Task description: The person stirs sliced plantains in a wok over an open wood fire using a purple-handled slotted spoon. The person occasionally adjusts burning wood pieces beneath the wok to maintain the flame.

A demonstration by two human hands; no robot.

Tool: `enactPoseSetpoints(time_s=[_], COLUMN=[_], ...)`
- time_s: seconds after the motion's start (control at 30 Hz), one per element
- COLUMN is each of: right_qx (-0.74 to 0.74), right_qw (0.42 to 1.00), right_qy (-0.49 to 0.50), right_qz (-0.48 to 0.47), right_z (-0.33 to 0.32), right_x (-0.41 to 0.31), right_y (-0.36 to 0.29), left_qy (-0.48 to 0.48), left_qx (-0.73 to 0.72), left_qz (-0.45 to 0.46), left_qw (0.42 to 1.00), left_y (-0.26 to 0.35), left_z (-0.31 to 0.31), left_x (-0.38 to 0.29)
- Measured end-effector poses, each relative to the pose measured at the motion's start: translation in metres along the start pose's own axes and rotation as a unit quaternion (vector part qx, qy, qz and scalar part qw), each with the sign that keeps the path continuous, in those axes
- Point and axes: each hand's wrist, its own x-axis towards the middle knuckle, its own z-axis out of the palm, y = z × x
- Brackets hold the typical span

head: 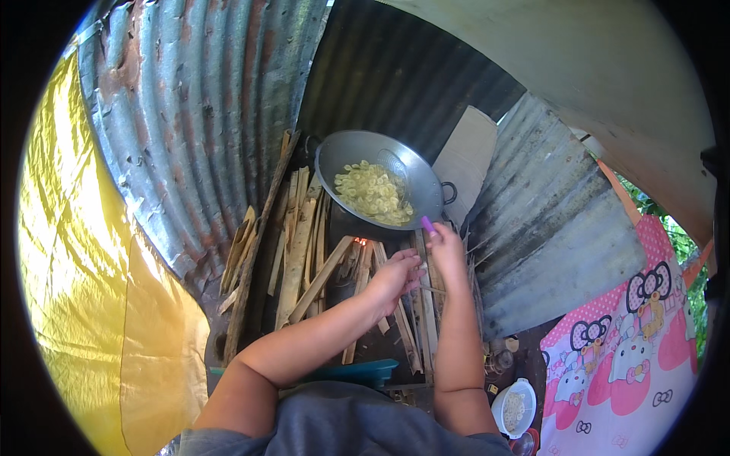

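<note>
A large metal wok [422,165] sits over a wood fire, with many pale yellow round slices [373,194] in liquid inside it. A wire mesh strainer [393,171] lies in the wok among the slices. My right hand [447,248] grips a purple handle [428,224] at the wok's near right rim; it appears to belong to the strainer. My left hand [399,279] is just left of and below the right one, fingers loosely bent and apart, with nothing plainly held. Glowing embers [360,241] show under the wok's near edge.
Split firewood [296,251] lies left of and below the wok. Corrugated metal sheets [211,125] stand around it, with cardboard [467,154] behind right. A white container of slices [527,393] is at lower right, beside a pink printed cloth [616,347]. A teal plastic object [365,371] lies near my body.
</note>
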Motion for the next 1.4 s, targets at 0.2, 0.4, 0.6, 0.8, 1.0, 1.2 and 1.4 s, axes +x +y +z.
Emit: enactPoseSetpoints(time_s=[0.2,0.4,0.6,0.8,1.0,1.2,1.4], right_qx=[-0.013,-0.090,-0.128,-0.197,-0.205,-0.164,-0.211], right_qw=[0.998,0.995,0.989,0.976,0.978,0.979,0.973], right_qy=[0.064,0.027,-0.017,-0.021,-0.006,0.009,-0.005], right_qz=[-0.011,-0.045,-0.069,-0.085,-0.041,-0.123,-0.090], right_z=[-0.009,0.028,-0.058,-0.051,-0.052,-0.054,-0.045], right_x=[0.042,0.028,-0.058,-0.068,-0.074,-0.074,-0.071], right_y=[0.019,-0.004,-0.067,-0.068,-0.066,-0.072,-0.049], left_qy=[0.003,-0.002,-0.006,-0.023,-0.002,-0.021,0.019], left_qx=[-0.009,-0.014,-0.042,-0.046,-0.041,-0.033,-0.031], left_qz=[0.017,0.010,0.015,-0.024,-0.044,-0.048,-0.024], left_qw=[1.000,1.000,0.999,0.998,0.998,0.998,0.999], left_y=[0.006,0.005,0.004,-0.013,-0.010,-0.007,-0.005], left_z=[-0.004,-0.001,-0.008,0.005,0.001,0.007,0.007], left_x=[0.004,0.004,0.005,0.007,0.001,-0.003,-0.001])
